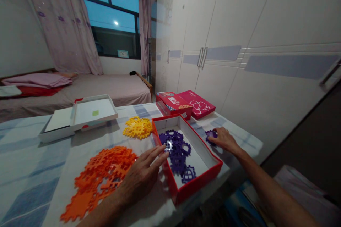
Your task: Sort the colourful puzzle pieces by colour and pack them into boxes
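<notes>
My left hand (142, 173) lies flat with fingers stretched out, its fingertips reaching over the near wall of the red box (198, 182) toward the purple interlocking tiles (177, 150) inside. My right hand (225, 139) rests on the tablecloth to the right of the box, fingers curled over a purple tile (211, 134). A spread of orange tiles (102, 175) lies under and beside my left wrist. A small heap of yellow tiles (137, 127) sits behind it.
A white box lid and tray (80, 115) stand at the back left of the table. Two red and pink boxes (183, 104) sit at the back right near the wardrobe doors (239, 60). The table edge (239, 163) runs close by my right arm. A bed (106, 88) lies beyond.
</notes>
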